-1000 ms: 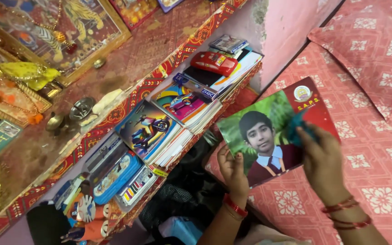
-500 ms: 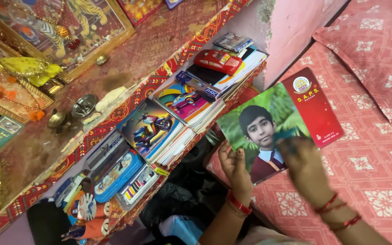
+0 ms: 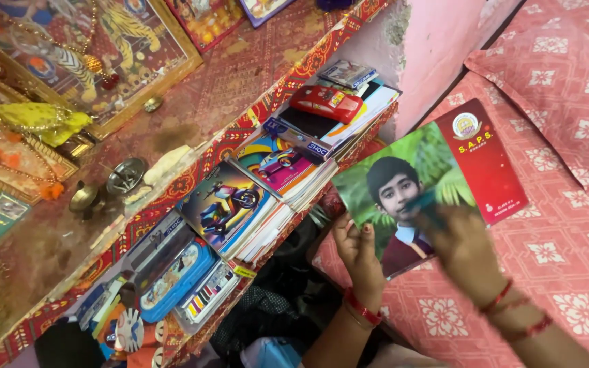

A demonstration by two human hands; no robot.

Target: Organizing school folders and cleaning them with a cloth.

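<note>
The left hand pinches the bottom edge of a big photo card, thumb on top, so the card stays tilted up and easy to see. The right hand presses a small blue cloth flat on the picture; it looks blurry. The card hangs over the red patterned bed, at about 3 o'clock from the shelf. On the shelf, at 9 o'clock from the card, books lie in low stacks, with a red toy car on top.
</note>
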